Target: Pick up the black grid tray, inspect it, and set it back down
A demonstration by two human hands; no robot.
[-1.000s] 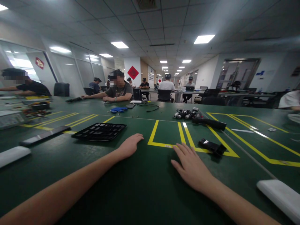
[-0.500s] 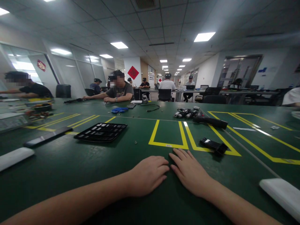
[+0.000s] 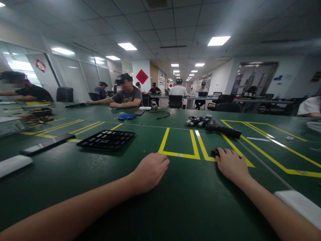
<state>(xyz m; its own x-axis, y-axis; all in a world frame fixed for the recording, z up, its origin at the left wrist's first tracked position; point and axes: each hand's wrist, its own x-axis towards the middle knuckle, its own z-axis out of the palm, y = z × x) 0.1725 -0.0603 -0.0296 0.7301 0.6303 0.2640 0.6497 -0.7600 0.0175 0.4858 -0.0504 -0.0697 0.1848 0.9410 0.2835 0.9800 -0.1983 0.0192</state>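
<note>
My right hand (image 3: 232,164) is closed over a black plastic part (image 3: 214,152) on the green table (image 3: 175,194). Only the part's left end pokes out past the fingers; the palm covers the rest. To the left, my left hand (image 3: 151,172) hovers at or just above the tabletop with its fingers curled together, and nothing shows in them. Its knuckles are near the corner of a yellow tape outline (image 3: 180,155). A small grey piece (image 3: 144,151) lies just beyond it.
A black gridded tray (image 3: 106,140) and a long dark bar (image 3: 47,144) lie at left. Behind my right hand are a black cylindrical tool (image 3: 225,131) and bundled cables with metal connectors (image 3: 198,121). White objects (image 3: 15,165) flank both sides. A person (image 3: 126,95) sits across the table.
My right hand has moved right and forward from the table's middle onto the black plastic part. My left hand has shifted slightly up and left, its fingers now curled in.
</note>
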